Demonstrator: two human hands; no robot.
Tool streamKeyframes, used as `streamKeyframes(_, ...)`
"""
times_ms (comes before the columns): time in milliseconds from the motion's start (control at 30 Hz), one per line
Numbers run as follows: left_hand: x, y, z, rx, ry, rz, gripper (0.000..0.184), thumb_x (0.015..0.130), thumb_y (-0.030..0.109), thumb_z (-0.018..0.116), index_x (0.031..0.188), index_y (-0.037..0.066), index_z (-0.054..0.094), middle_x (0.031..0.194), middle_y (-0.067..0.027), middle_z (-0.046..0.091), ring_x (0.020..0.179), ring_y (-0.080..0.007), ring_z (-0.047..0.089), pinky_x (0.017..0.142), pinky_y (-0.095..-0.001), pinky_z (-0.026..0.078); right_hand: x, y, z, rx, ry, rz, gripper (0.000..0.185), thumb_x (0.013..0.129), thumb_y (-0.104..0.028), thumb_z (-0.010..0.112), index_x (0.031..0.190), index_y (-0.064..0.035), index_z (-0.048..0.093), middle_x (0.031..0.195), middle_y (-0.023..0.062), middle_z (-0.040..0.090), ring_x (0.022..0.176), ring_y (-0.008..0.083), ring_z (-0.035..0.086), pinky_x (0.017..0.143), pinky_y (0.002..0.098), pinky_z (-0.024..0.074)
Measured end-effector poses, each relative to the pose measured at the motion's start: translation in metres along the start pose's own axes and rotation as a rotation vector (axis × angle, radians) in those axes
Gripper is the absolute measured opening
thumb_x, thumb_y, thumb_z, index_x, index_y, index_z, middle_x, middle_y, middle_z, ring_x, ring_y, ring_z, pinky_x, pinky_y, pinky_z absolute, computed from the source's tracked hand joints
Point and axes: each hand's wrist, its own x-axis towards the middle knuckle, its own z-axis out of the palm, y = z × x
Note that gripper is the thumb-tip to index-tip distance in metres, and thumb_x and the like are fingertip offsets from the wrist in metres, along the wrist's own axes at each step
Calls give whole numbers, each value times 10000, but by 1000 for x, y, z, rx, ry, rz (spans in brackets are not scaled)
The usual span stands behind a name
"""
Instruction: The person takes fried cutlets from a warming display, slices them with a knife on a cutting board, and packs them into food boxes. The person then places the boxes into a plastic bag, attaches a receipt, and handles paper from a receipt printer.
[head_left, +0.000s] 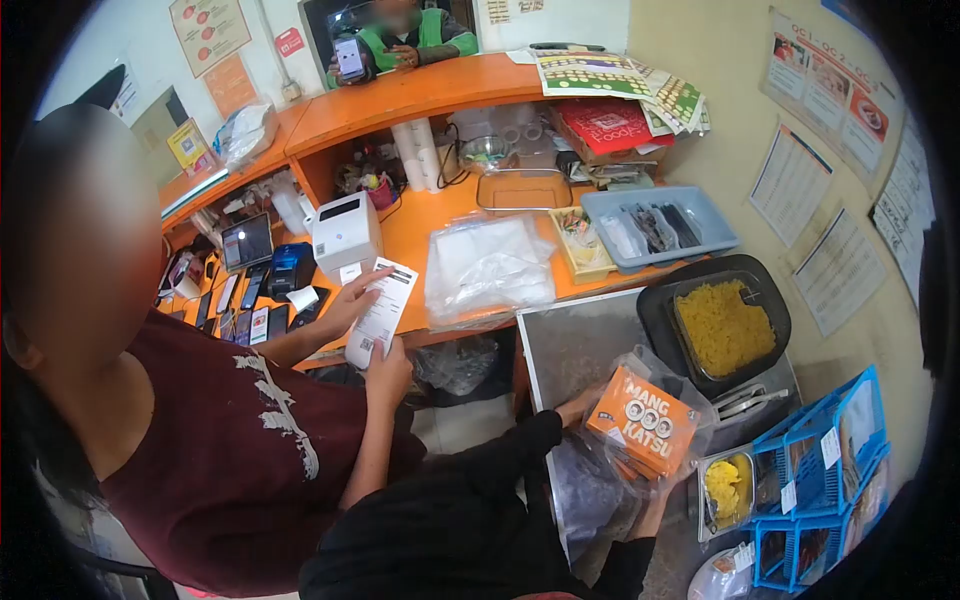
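Note:
An orange takeout box [648, 425] printed "MANG KATSU" sits inside a clear plastic bag [703, 425] in front of me, above the metal worktop. My left hand [580, 405] grips the left side of the bag, fingers partly hidden by plastic. Lower down, my right hand [652, 497] has hold of the bag's near side, its fingertips also partly covered. Beyond the box is a black tray [655, 310] with yellow rice [725, 325]. Metal tongs [750, 400] lie just right of the bag, above a metal pan of yellow food [727, 485].
At left, a co-worker in a maroon shirt [215, 430] holds a printed receipt [385, 310]. Someone across the orange counter [440, 85] shows a phone [349, 58]. Blue racks [820, 450] stand at right. Plastic bags [488, 265] lie near a white printer [346, 235].

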Motion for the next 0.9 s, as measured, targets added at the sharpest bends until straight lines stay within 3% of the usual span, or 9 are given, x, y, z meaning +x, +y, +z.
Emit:
streamKeyframes(433, 5, 2, 23, -172, 31, 15, 381, 975, 293, 555, 1229, 9, 570, 1262, -118, 589, 1139, -158, 524, 966, -347, 426, -20, -15, -28, 81, -22, -60, 599, 1019, -475, 322, 1440, -53, 380, 1468, 136, 401, 1370, 277, 357, 1121, 425, 277)
streamKeyframes(600, -3, 42, -2, -602, 207, 118, 355, 982, 303, 551, 1217, 38, 575, 1326, -111, 537, 1214, -187, 474, 1005, -383, 392, -68, -100, -27, 350, -13, -307, 605, 1021, -485, 303, 1441, -55, 375, 1473, 142, 397, 1381, 280, 342, 1121, 432, 277)
streamKeyframes(633, -14, 54, 1, -714, 241, 107, 339, 978, 299, 558, 1207, 50, 580, 1347, -105, 518, 1242, -198, 452, 1016, -399, 379, -70, -100, -26, 154, 20, -499, 611, 1010, -516, 300, 1413, -68, 406, 1461, 136, 407, 1379, 265, 340, 1117, 438, 277)
streamKeyframes(700, -46, 92, 16, -171, 231, 399, 313, 993, 269, 514, 1202, 40, 553, 1364, -143, 468, 1284, -263, 410, 1073, -419, 315, -89, -108, -23, -28, 85, -547, 582, 968, -556, 374, 1314, -103, 493, 1398, 110, 454, 1333, 258, 379, 1107, 439, 284)
streamKeyframes(733, -64, 115, 30, 87, 250, 501, 291, 991, 247, 510, 1190, 38, 546, 1359, -157, 456, 1292, -289, 400, 1086, -429, 298, -88, -111, -19, -146, 125, -546, 481, 922, -450, 547, 1241, -91, 521, 1302, 118, 495, 1264, 294, 422, 1086, 447, 297)
streamKeyframes(800, -93, 160, 58, 609, 309, 543, 222, 948, 173, 571, 1129, 47, 558, 1292, -162, 483, 1253, -317, 421, 1054, -448, 327, -144, -162, 25, -894, 127, -941, 363, 881, -258, 641, 1182, -72, 558, 1225, 137, 518, 1195, 326, 455, 1030, 448, 335)
streamKeyframes(900, -98, 148, 81, 830, 424, 605, 218, 887, 95, 610, 1088, 31, 554, 1157, -175, 534, 1133, -336, 498, 993, -450, 363, -143, -155, 35, -1049, 167, -902, 339, 841, -206, 687, 1121, -46, 582, 1183, 155, 519, 1143, 337, 465, 970, 446, 352)
